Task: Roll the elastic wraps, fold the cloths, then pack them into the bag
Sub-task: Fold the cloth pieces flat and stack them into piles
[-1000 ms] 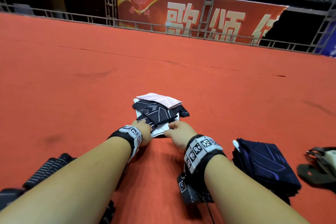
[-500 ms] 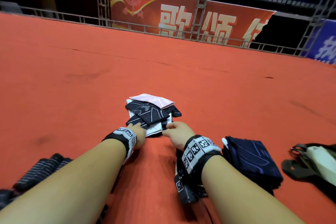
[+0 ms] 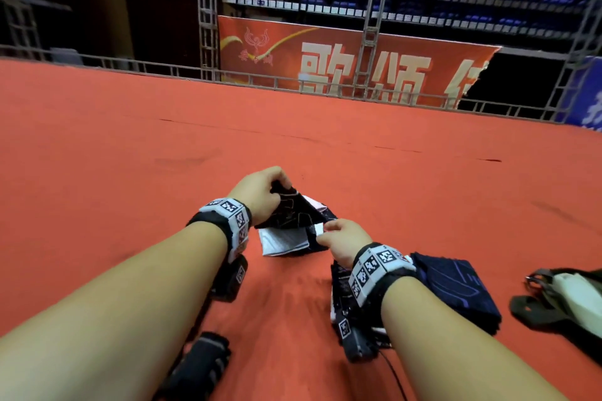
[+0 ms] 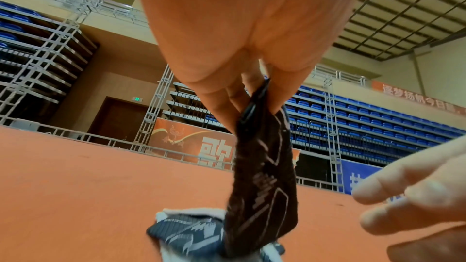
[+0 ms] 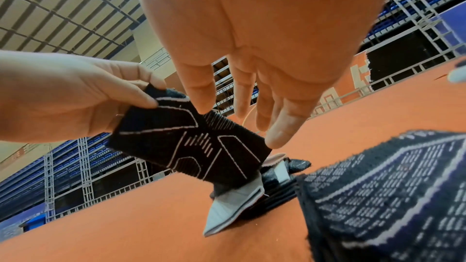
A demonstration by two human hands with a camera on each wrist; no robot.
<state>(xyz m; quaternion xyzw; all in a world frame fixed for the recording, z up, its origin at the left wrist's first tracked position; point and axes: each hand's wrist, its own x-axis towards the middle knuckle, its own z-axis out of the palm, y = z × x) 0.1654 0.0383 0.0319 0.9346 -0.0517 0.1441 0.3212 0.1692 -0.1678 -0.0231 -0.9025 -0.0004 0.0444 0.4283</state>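
Head view: left hand pinches the black wrap up off the pile, likely freeing it for rolling; right hand, fingers loosely spread, touches its lower end.

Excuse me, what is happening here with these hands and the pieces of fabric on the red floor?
A person is sorting fabric pieces on the red floor. The left hand pinches one end of a black patterned wrap and lifts it off a small pile. The right hand reaches for its lower end with fingers nearly straight. A folded dark stack and a bag lie to the right.
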